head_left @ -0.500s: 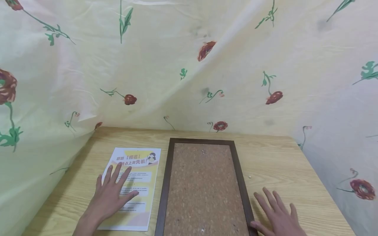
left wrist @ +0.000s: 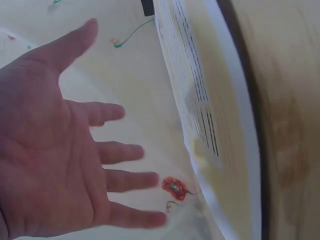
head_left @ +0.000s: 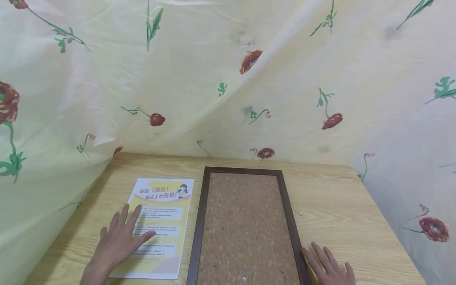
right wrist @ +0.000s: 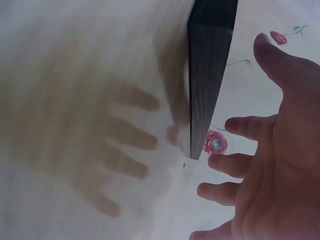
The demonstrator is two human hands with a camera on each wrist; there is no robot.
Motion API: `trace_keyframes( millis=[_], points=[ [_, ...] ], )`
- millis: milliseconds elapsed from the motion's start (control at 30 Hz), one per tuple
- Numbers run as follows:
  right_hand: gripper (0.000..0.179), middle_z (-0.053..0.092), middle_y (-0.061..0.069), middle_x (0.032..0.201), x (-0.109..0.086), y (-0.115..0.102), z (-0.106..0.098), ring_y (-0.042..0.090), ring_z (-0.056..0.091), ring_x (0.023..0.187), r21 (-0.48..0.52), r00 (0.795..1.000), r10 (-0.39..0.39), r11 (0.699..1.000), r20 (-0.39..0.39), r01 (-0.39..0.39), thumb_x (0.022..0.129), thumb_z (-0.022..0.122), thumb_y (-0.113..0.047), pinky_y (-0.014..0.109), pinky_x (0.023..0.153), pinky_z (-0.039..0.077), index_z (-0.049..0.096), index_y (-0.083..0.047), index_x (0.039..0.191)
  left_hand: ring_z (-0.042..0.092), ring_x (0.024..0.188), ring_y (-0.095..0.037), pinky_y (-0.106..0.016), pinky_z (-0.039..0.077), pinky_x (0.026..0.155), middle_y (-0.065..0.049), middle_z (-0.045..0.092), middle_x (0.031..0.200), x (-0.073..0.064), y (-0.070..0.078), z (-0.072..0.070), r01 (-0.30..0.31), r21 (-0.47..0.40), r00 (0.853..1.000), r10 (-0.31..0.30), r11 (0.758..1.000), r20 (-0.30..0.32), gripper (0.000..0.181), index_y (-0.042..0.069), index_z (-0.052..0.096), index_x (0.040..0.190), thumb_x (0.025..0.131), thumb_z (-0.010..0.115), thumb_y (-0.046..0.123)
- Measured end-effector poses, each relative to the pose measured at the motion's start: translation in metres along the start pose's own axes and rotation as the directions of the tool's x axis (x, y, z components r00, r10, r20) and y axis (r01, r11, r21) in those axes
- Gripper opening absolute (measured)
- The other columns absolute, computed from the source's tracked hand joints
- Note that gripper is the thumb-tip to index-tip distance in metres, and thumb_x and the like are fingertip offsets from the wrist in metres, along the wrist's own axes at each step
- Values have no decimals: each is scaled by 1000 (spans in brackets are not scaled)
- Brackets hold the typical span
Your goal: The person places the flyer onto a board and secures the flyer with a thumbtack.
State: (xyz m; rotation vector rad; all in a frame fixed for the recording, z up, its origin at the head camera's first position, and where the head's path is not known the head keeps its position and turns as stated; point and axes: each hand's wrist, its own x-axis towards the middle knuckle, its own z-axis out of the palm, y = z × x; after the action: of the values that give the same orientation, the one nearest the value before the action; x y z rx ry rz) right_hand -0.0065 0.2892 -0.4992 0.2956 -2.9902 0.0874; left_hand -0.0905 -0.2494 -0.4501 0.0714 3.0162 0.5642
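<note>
As seen from the head, hovering over the left part of a printed sheet (head_left: 164, 240) with the left hand (head_left: 117, 241), palm down, fanned out and gripping nothing. From the left wrist, parted from the paper by a visible gap, with straight fingers and with the thumb spread well away from them. Ahead of those fingertips, marked with a large heading (head_left: 158, 192) and, ahead and to the right, a small drawn figure (head_left: 183, 190); around the thumb, filled with pale panels of small text (head_left: 167, 231) on yellow.

To the right of the left hand, past the sheet, lying on the wooden table (head_left: 342, 209) as a corkboard (head_left: 246, 225) edged with a dark frame (head_left: 288, 209), between both hands. Just right of that frame, equally unclenched and grasping nothing with the right hand (head_left: 327, 269), cut off by the lower edge of the head view. From the right wrist, raised over the table, apart from the frame, casting a fingered shadow (right wrist: 132, 132) onto the wood. Ahead of the right fingertips, resting near the frame as a tiny pale round object (head_left: 301, 214), too small to identify. Beyond both hands, hanging as a cloth (head_left: 192, 71) printed with red flowers.
</note>
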Motion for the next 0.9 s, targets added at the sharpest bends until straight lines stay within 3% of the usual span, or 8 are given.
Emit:
trace_keyframes(
  millis=[133,167,267,467,600,800,900],
  points=[
    [90,52,8,136,-7,0,11,45,54,117,5,999,24,1000,29,-24,61,69,-79,85,81,28,52,-32,136,17,129,-68,-84,28,82,-41,7,152,-2,-5,-4,78,-23,993,-76,997,86,108,-5,18,154,87,53,73],
    [92,53,7,135,-8,-1,12,45,55,116,6,999,37,999,30,-37,60,69,-80,86,81,27,58,-21,130,17,127,-70,-83,31,81,-43,6,151,-2,-7,-5,94,-28,990,-91,995,105,110,-6,16,154,87,53,73],
    [92,56,7,134,-12,-4,18,46,56,114,31,997,70,997,22,-70,59,70,-79,86,81,25,63,-19,127,21,123,-72,-79,37,78,-46,5,148,-1,-11,-7,131,-40,982,-124,991,144,114,-10,13,152,86,55,73],
    [91,57,8,134,-21,-11,27,51,54,114,102,995,91,991,-32,-87,59,72,-77,86,83,23,64,-16,127,44,102,-70,-68,48,67,-51,17,138,-2,-21,-5,169,-58,971,-156,984,180,116,-17,12,148,86,58,70],
    [91,59,5,134,-26,-15,30,49,53,117,125,994,95,988,-57,-87,58,71,-78,83,88,21,63,-17,126,52,93,-63,-61,50,65,-51,23,130,-3,-27,-4,201,-69,961,-184,977,205,119,-19,11,145,84,60,71],
    [87,60,2,135,-28,-20,32,46,54,117,104,992,119,988,-34,-115,60,72,-76,82,87,25,67,-17,123,44,98,-69,-69,46,71,-51,23,128,-4,-31,-6,253,-93,946,-226,963,230,122,-21,13,142,81,61,74],
    [83,59,1,137,-28,-22,31,44,55,117,112,992,120,987,-22,-117,63,74,-72,83,83,28,67,-16,124,48,90,-59,-65,48,67,-48,29,120,-7,-31,-7,270,-101,941,-240,958,237,119,-22,20,137,80,63,73]
  ],
)
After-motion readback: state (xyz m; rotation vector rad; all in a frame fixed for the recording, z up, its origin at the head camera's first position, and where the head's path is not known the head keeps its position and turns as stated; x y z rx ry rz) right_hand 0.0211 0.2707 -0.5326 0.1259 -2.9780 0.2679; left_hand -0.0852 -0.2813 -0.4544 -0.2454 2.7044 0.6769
